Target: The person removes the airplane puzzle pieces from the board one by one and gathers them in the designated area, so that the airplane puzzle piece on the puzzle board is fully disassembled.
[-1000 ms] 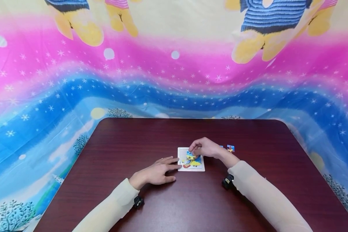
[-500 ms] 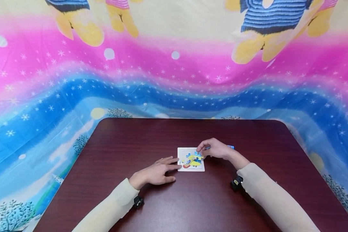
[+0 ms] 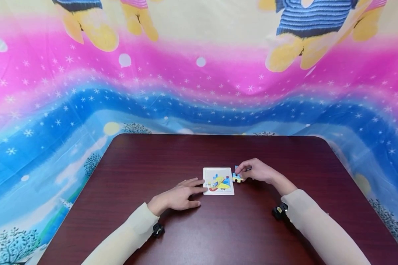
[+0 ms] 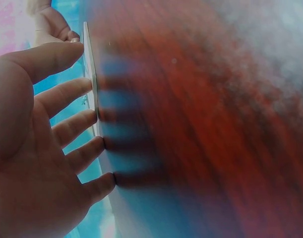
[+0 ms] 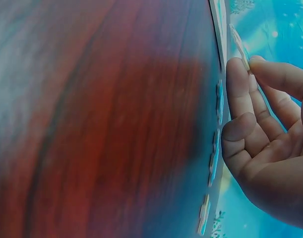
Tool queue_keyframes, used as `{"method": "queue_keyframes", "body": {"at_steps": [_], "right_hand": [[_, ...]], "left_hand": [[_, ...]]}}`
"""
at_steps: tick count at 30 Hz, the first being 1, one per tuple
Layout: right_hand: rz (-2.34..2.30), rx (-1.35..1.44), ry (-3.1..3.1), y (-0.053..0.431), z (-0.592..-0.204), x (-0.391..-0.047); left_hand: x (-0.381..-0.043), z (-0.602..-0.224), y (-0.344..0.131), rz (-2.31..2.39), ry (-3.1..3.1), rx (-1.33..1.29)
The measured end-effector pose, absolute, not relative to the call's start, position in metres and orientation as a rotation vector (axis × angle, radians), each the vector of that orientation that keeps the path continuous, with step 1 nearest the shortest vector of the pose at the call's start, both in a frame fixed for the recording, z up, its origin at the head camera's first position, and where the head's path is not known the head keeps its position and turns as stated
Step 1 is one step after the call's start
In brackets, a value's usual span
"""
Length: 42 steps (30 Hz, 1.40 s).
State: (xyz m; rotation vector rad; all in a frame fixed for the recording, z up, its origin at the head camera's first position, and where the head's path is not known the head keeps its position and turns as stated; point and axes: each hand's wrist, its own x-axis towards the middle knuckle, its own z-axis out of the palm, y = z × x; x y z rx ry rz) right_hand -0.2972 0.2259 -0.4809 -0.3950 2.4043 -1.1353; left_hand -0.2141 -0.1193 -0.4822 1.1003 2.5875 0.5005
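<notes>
The head view showed a square, pale-framed puzzle board (image 3: 225, 172) lying flat on a dark reddish-brown table (image 3: 199, 228), between a person's two hands. Part of a picture was set in the board: a yellow plane (image 3: 223, 186) with a red nose and some blue about it, with the pale backing bare along the top. The left hand (image 3: 177, 197) lay at the board's left side, its fingers straight and well spread, two fingertips touching the frame and nothing held. The right hand (image 3: 258, 171) was just beyond the opposite edge, its fingertips closed in a pinch on a blue-and-yellow puzzle piece (image 3: 237, 178) (its thin edge stood out clearly in the right wrist view). That piece was near the board's right edge, not set into it; whether it touched the frame, I could not tell. Below the pinching hand, the right wrist camera showed three more pieces (image 5: 213, 157) lying in a row on the table. Both arms wore cream sleeves (image 3: 126, 235), and a colourful printed cloth (image 3: 199, 84) hung behind the table.
</notes>
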Motion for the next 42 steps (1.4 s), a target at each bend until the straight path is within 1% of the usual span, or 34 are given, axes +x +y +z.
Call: {"method": "queue_keyframes", "body": {"at_steps": [16,34,42], "right_hand": [[-1.111,-0.419,2.427,0.244,-0.486,-0.293],[-1.099,-0.454,2.461,0.244,-0.486,-0.295],[-1.085,-0.455,2.454,0.24,-0.482,-0.295]], "left_hand": [[-0.214,-0.481,-0.118,0.474,2.585,1.08],[-0.212,-0.481,-0.117,0.48,2.586,1.058],[-0.211,-0.481,-0.117,0.5,2.615,1.103]]}}
